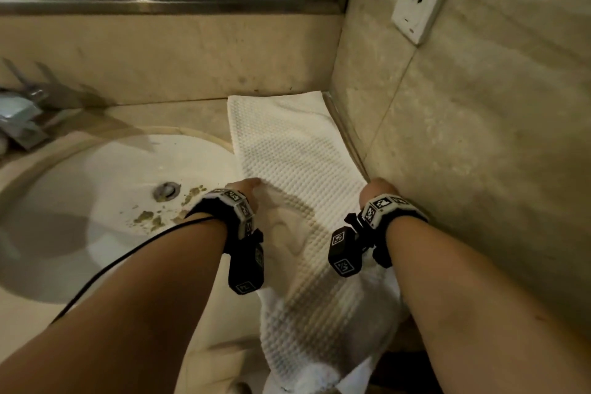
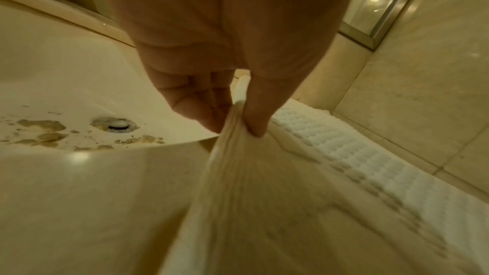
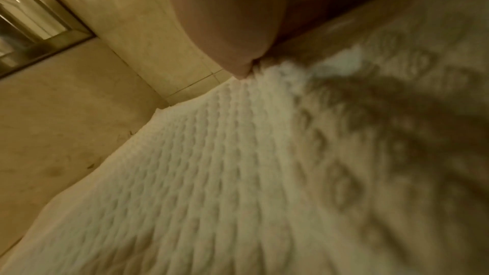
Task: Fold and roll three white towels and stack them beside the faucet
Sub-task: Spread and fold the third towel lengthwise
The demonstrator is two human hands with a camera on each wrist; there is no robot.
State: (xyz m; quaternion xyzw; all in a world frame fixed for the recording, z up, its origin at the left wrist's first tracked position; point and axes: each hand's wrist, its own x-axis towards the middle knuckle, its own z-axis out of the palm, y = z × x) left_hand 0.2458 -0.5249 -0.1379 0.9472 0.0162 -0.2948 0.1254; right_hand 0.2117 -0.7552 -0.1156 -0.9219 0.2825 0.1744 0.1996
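While brownish debris (image 1: pixel 150 217) is lying in the sink (image 1: pixel 80 189) at lower left, white towel (image 1: pixel 287 150) stretching over the desk (image 1: pixel 179 115) at centre, left hand (image 2: pixel 227 95) pinching its edge, right hand (image 1: pixel 379 190) grip unclear, left wrist view alone showing the pinch

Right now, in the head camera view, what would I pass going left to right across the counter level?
faucet → sink basin → drain → left hand → white towel → right hand → side wall
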